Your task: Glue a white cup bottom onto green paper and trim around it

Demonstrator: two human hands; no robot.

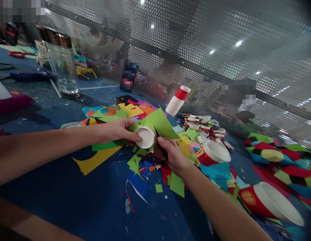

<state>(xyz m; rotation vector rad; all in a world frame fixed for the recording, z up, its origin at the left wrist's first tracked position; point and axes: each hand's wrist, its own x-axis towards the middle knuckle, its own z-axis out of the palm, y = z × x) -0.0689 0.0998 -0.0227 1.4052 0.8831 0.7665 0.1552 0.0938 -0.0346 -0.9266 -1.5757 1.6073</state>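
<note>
Some green paper (163, 123) and a round white piece (146, 138) are pinched in the left hand (123, 130); the right hand (172, 153) grips dark scissors (156, 130) close beside them.

A grey perforated panel (205, 67) rose behind the blue table (100, 204), along its far edge. Above the table, bright white lights (239, 43) showed at the panel, some as spots, others in dotted rows.

Blue worktop (90, 204) carries a stack of paper cups (177, 101) near its far edge, a lidded glass tumbler (62, 68) toward the left end, coloured paper scraps (177, 184) across the middle, multicoloured paper pieces (272, 155) toward the right.
</note>
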